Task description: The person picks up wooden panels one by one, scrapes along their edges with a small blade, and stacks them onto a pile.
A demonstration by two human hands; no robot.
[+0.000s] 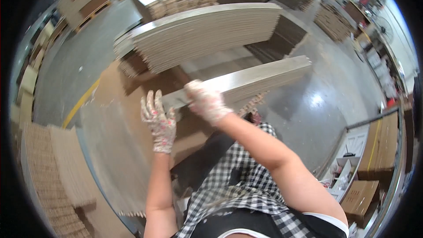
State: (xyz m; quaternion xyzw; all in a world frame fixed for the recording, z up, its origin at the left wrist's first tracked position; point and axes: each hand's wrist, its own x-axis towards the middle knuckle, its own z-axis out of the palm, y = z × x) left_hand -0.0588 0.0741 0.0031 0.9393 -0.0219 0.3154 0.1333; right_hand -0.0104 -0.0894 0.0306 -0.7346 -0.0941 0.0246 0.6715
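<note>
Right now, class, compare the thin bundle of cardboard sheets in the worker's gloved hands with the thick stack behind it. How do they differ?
The thin bundle holds few sheets; the thick stack holds many more. The thin bundle is gripped at its near end by the right hand, with the left hand at that end too; no hand is on the thick stack. The thin bundle lies nearer the camera, the thick stack behind it. Both are flat, pale brown cardboard, lying at a similar slant.

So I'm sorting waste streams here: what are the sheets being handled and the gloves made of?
The bundle of sheets looks like corrugated cardboard: matte tan faces, layered edges like the big stack behind. The gloves on the left hand and right hand look like thin knit fabric with a floral print, probably cotton.
</note>
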